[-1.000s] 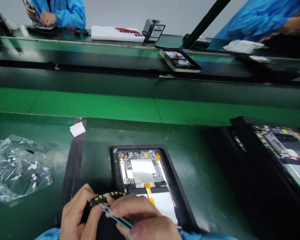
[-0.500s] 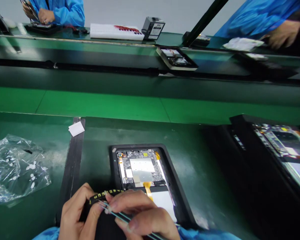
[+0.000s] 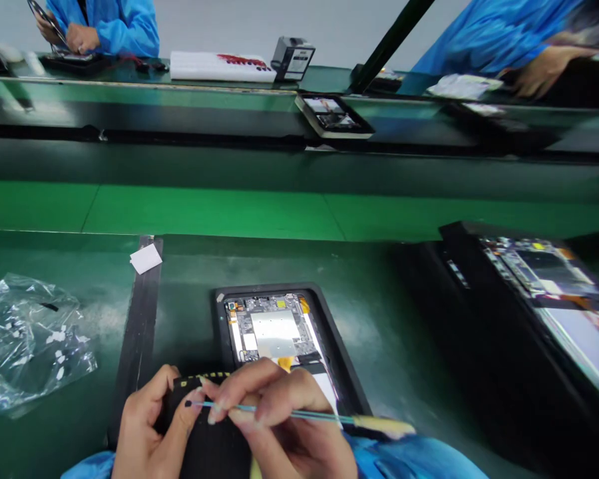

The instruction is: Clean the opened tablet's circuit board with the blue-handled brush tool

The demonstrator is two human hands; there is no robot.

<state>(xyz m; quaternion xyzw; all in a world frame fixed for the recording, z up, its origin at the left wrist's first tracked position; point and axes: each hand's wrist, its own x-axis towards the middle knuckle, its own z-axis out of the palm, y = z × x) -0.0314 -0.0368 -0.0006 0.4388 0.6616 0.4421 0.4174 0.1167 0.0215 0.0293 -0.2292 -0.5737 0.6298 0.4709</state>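
My left hand is closed on a black sheet with a row of small yellow-edged marks along its top. In my right hand is a pair of thin teal tweezers with a yellowish rear end, pinched between thumb and fingers. A tiny black piece is at the tweezer tip, against my left thumb. Just beyond my hands lies an opened tablet in a black tray, its circuit board and orange ribbon showing. My right hand covers the tablet's lower part.
A clear plastic bag with small white bits lies left. A white paper piece sits on a dark tape strip. Another opened tablet rests on black foam at right. Across the gap, two people in blue sleeves work at another bench.
The tweezers have swung to a nearly level angle, and a tiny black piece now shows at their tip. The black sheet's marked edge looks less curved. The view has shifted slightly.
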